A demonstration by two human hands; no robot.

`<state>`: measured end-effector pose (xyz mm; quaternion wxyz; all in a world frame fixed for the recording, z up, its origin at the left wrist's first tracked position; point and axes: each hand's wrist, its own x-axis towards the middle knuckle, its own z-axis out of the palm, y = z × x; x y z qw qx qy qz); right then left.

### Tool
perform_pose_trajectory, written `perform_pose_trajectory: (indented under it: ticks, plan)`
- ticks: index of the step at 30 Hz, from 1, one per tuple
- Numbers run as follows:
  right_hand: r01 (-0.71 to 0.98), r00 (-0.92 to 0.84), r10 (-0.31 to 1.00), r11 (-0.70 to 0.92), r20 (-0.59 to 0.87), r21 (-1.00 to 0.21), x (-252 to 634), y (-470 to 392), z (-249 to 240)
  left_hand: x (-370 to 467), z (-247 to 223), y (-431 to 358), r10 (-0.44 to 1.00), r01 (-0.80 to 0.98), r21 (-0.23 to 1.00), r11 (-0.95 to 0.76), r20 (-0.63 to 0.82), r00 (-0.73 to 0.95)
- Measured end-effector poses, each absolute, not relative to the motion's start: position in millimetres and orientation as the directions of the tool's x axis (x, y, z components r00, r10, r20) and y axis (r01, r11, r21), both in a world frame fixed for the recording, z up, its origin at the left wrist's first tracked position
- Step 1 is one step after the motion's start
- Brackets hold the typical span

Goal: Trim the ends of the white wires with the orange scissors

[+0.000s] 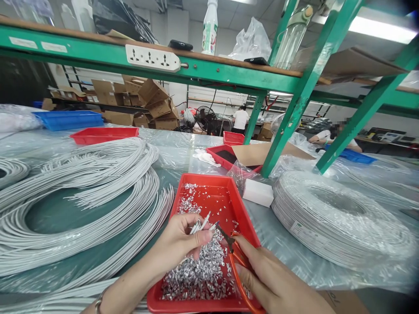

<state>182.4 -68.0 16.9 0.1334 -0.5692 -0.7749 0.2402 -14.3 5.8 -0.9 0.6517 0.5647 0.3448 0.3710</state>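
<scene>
Over a red tray (244,226), my left hand (185,237) pinches several white cables (204,221) near their ends, which stick up past the thumb. My right hand (262,270) is wrapped round the orange handles of a pair of cutting pliers (240,261). The dark jaws of the pliers meet one cable's tip just right of my left thumb; whether they are fully closed is too small to tell. Below both hands lies a heap of small shiny silver scraps (199,274) in the tray.
Coils of white cable (131,226) cover the left side. A wrapped cable roll (340,213) and a white box (258,192) sit at the right. Green shelf posts (294,113) rise behind. Red (104,134) and blue (68,119) trays stand farther back. Two people are in the background.
</scene>
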Motion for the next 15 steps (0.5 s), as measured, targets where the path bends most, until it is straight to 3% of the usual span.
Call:
perform_pose_trajectory:
  ticks: [5,9,13,15]
  plan:
    - [0.814,-0.356,0.935,0.312,0.005,-0.490,187.2,-67.1,22.6,-17.2,-1.2,7.3,0.796,-0.200,0.959,0.202,-0.042,0.604]
    - [0.739,-0.310,0.949,0.273,0.049,-0.616,197.8,-65.4,15.8,-18.5,-0.8,6.7,0.755,-0.232,0.940,0.252,-0.041,0.654]
    - [0.395,-0.253,0.965,0.164,0.065,-0.904,187.7,-56.8,11.0,-18.9,-1.3,5.9,0.763,-0.228,0.946,0.232,-0.031,0.646]
    - [0.202,-0.225,0.971,0.131,0.084,-0.971,174.7,-50.7,11.8,-18.6,-2.2,5.7,0.759,-0.209,0.955,0.211,-0.026,0.651]
